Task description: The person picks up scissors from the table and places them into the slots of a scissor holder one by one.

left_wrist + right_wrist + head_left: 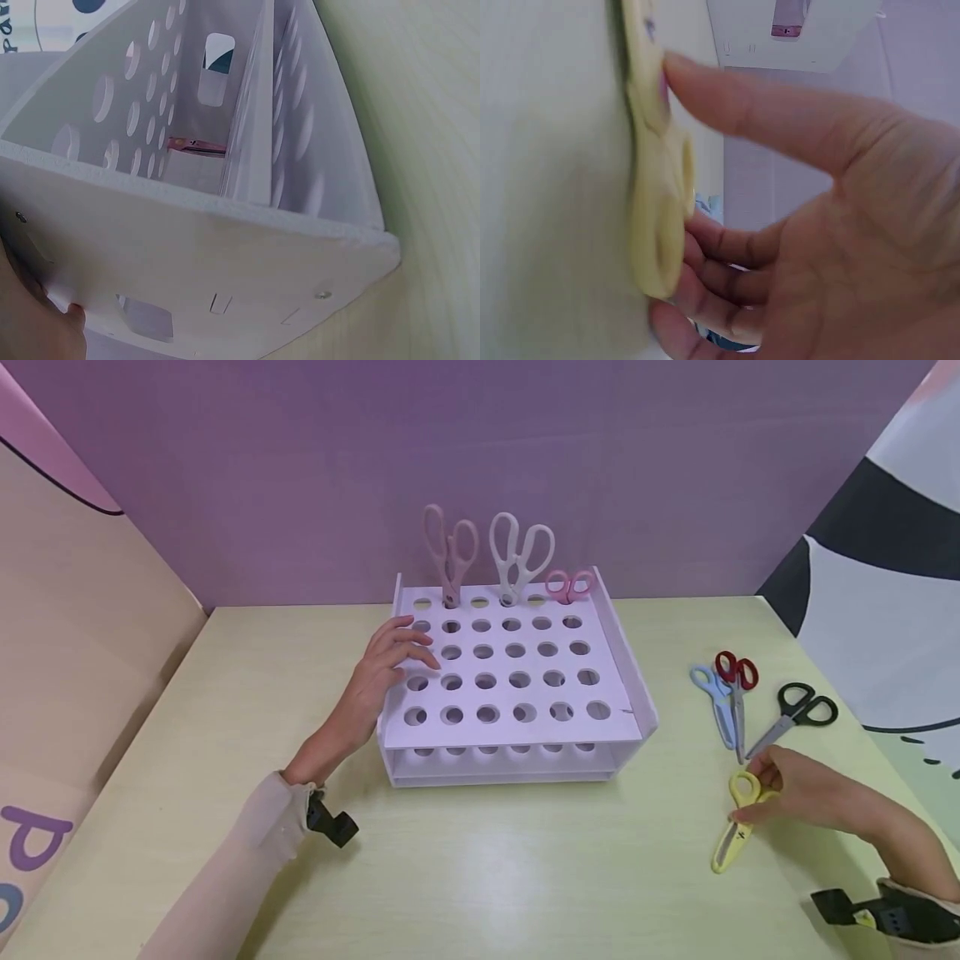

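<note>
A white rack (502, 693) with rows of round holes stands on the table. My left hand (382, 672) rests at its left edge, fingers stretched over the top board; the left wrist view shows the rack's side panel (195, 262) close up. Off to the right, my right hand (802, 789) holds a pair of yellow scissors (731, 843) low over the table. Its thumb lies at the blade part and its other fingers are by the handle loops, as the right wrist view shows the yellow scissors (656, 187) closely.
Pale pink scissors (452, 560), white scissors (521, 556) and small pink scissors (568, 587) stand in the rack's back row. Blue scissors (718, 702), red-handled scissors (738, 693) and black-handled scissors (798, 710) lie beyond my right hand. A purple wall (480, 460) rises behind the table.
</note>
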`<state>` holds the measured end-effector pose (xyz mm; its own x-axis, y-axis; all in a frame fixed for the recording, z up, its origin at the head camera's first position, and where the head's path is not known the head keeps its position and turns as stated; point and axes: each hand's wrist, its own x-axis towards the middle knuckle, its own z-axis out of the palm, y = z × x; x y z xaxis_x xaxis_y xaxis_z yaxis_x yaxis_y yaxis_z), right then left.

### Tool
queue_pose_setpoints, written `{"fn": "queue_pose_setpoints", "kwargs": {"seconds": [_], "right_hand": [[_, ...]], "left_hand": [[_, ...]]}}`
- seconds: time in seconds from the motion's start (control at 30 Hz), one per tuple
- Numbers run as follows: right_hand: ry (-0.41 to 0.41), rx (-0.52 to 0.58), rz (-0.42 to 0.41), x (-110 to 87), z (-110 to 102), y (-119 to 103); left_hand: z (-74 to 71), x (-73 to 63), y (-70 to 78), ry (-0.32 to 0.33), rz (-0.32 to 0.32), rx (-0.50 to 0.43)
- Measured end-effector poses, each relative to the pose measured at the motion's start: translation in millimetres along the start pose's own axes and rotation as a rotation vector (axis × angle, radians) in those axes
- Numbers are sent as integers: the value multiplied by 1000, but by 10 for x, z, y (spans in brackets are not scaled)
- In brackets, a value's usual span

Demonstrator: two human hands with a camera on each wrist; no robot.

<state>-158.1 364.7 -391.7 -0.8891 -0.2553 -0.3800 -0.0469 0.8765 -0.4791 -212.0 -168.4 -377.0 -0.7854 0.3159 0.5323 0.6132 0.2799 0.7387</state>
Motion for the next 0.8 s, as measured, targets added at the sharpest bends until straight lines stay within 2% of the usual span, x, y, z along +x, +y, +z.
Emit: {"fn": "queue_pose_setpoints", "kwargs": {"seconds": [0.23,0.4,0.63,0.8], "right_hand": [[-64,61,6,-58,-13,-23],[-37,126,-13,-104,-3,3],[167,54,-61,-143,-52,62],[282,90,-98,-205,-104,57]], "left_hand": [[-13,8,8,-4,32,26],[-2,4,-3,-5,30,6],[2,5,-16,-5,35,5],[-2,8,-9,1,40,5]]}}
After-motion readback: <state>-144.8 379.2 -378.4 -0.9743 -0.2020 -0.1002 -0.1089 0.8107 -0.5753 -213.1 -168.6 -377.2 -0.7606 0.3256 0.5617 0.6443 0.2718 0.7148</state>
